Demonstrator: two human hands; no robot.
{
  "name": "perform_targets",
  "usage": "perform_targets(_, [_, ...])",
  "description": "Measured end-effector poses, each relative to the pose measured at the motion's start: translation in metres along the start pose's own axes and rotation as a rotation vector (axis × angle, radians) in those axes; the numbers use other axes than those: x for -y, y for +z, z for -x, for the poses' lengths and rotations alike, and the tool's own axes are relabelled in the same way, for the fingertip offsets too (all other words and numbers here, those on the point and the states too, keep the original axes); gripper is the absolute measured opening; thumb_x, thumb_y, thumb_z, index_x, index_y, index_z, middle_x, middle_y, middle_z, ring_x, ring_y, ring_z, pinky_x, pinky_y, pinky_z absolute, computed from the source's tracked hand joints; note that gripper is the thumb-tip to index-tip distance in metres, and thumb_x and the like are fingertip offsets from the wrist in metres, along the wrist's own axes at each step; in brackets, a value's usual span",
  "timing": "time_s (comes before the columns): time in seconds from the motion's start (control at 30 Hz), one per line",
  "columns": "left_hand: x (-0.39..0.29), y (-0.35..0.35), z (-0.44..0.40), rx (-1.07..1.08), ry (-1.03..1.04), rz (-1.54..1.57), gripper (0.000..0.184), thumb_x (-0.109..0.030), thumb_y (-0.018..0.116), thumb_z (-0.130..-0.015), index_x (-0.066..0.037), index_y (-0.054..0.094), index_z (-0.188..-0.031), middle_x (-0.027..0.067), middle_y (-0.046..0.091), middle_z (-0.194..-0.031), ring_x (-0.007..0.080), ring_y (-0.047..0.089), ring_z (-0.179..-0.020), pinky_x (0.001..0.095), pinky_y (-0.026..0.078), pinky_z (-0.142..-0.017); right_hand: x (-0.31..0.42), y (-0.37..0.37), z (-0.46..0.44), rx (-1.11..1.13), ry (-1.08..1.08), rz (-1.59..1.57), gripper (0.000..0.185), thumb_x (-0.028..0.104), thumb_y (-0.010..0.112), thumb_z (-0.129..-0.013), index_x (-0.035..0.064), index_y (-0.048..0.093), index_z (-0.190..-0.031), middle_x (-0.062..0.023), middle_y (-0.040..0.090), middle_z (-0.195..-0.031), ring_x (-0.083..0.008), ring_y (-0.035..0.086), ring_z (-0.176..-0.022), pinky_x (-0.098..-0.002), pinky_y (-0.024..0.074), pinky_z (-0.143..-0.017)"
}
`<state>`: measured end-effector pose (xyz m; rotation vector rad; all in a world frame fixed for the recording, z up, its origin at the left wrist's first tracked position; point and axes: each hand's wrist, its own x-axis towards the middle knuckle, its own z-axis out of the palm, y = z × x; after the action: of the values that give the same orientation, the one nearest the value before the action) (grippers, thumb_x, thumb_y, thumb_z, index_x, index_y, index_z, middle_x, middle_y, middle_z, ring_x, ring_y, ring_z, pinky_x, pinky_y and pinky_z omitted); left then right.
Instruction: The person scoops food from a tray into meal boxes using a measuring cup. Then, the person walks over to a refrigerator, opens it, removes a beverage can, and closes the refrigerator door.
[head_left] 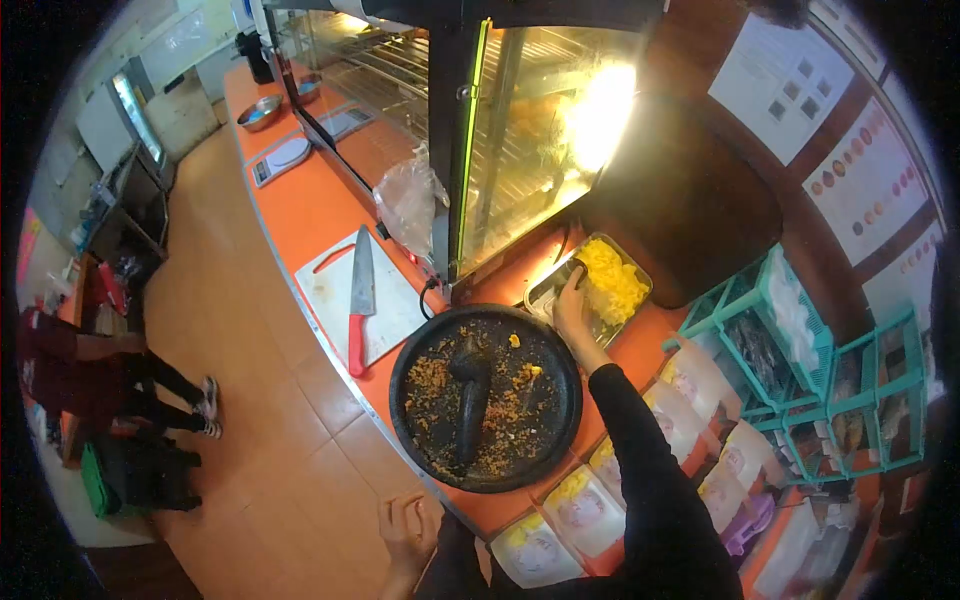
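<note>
My right hand (572,308) reaches to the near left side of a metal tray (541,297) of yellow food pieces (613,282). Its fingers are closed around something small and dark that I cannot make out. Low in the view, my left hand (408,530) hangs off the counter's edge, fingers loosely bent and apart, holding nothing. Between the hands sits a wide black stone mortar (420,440) with reddish-brown crumbs spread inside. A dark pestle (472,400) lies in it. Plastic-wrapped packs with yellow food (580,510) line the counter beside my right arm.
A knife with a red handle (362,300) lies on a white cutting board (325,290). Behind stands a lit glass display cabinet (540,130). A kitchen scale (283,160) and metal bowl (260,113) are farther off. Teal racks (800,350) stand right; another person (90,370) stands left.
</note>
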<state>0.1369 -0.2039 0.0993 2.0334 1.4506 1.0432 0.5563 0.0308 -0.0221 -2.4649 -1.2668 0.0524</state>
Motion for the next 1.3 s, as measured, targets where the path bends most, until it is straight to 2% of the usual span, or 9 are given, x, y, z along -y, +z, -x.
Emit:
perform_targets(0.23, [0.001,0.019,-0.008,0.048,-0.022,0.041,0.017,0.005,0.057,-0.079,0.0,0.058,-0.095,0.0146,0.053,-0.09,0.0303,0.054,-0.084,0.0382,0.046,-0.073,0.002,-0.003,-0.003,0.149,0.04,0.055,0.076,0.005,0.052,-0.08,-0.0011,0.013,-0.146,-0.0389,0.057,-0.101,-0.0493,0.06,-0.093,-0.0499,0.0486,-0.08])
perform_targets(0.33, [-0.004,0.027,-0.01,0.071,0.005,0.069,0.018,0.005,0.057,-0.079,0.0,0.058,-0.097,0.0149,0.053,-0.091,0.0304,0.055,-0.085,0.0379,0.045,-0.074,-0.006,-0.006,0.0,0.343,0.0,-0.079,0.068,0.007,0.047,-0.083,-0.0021,0.017,-0.143,-0.0418,0.052,-0.11,-0.0489,0.059,-0.096,-0.0492,0.048,-0.083])
perform_targets(0.37, [-0.006,0.029,-0.01,0.088,0.019,0.083,0.018,0.005,0.057,-0.08,0.0,0.058,-0.097,0.0151,0.053,-0.092,0.0305,0.055,-0.085,0.0379,0.045,-0.074,-0.009,-0.004,0.012,0.101,-0.154,0.033,0.067,0.006,0.046,-0.081,-0.0005,0.022,-0.143,-0.0422,0.053,-0.105,-0.0485,0.059,-0.094,-0.0493,0.0473,-0.083])
perform_targets(0.47, [-0.009,0.033,-0.009,0.102,0.01,0.105,0.017,0.004,0.057,-0.081,0.001,0.058,-0.098,0.0152,0.053,-0.092,0.0304,0.054,-0.086,0.0387,0.045,-0.075,-0.015,-0.015,0.021,0.243,-0.222,-0.041,0.06,0.007,0.046,-0.081,-0.0018,0.03,-0.138,-0.041,0.054,-0.106,-0.0505,0.058,-0.095,-0.0511,0.0461,-0.084])
perform_targets(0.67, [-0.012,0.028,-0.002,0.09,-0.007,0.072,0.019,0.004,0.055,-0.081,0.0,0.058,-0.099,0.0156,0.052,-0.092,0.0308,0.054,-0.088,0.0391,0.046,-0.076,-0.027,-0.061,0.006,0.472,-0.192,-0.23,0.052,0.008,0.048,-0.082,0.0034,0.038,-0.133,-0.0262,0.063,-0.106,-0.0384,0.063,-0.095,-0.0456,0.0507,-0.078])
perform_targets(0.9, [-0.016,0.029,0.003,0.117,0.016,0.045,0.02,0.006,0.055,-0.079,0.001,0.058,-0.097,0.016,0.052,-0.092,0.0313,0.054,-0.088,0.0394,0.045,-0.076,-0.054,-0.077,0.012,0.643,-0.571,-0.034,0.061,0.007,0.048,-0.076,0.0241,0.047,-0.135,-0.0166,0.065,-0.113,-0.0352,0.063,-0.099,-0.0445,0.0479,-0.088])
perform_targets(1.03, [-0.014,0.033,0.008,0.102,0.01,0.057,0.02,0.006,0.055,-0.078,0.001,0.058,-0.097,0.0164,0.052,-0.092,0.0319,0.053,-0.088,0.0391,0.045,-0.076,-0.092,-0.083,0.012,0.745,-0.714,-0.059,0.05,0.009,0.05,-0.077,0.0177,0.056,-0.125,-0.016,0.064,-0.113,-0.0336,0.063,-0.1,-0.0421,0.0484,-0.088])
perform_targets(1.17, [-0.014,0.038,0.015,0.117,0.028,0.044,0.02,0.006,0.056,-0.078,0.0,0.058,-0.097,0.0167,0.053,-0.092,0.0321,0.054,-0.088,0.0392,0.045,-0.076,-0.083,-0.088,0.001,0.572,-0.605,-0.296,0.043,0.019,0.054,-0.083,0.016,0.053,-0.126,-0.0177,0.062,-0.112,-0.0356,0.06,-0.102,-0.0466,0.0475,-0.087])
perform_targets(1.3, [-0.024,0.036,0.013,0.13,0.022,0.025,0.019,0.005,0.056,-0.078,0.0,0.058,-0.097,0.0168,0.053,-0.091,0.0323,0.054,-0.087,0.0397,0.045,-0.076,-0.069,-0.07,-0.005,0.392,-0.405,-0.105,0.047,0.021,0.055,-0.082,0.0185,0.051,-0.129,-0.0197,0.061,-0.111,-0.0394,0.059,-0.1,-0.0478,0.049,-0.083])
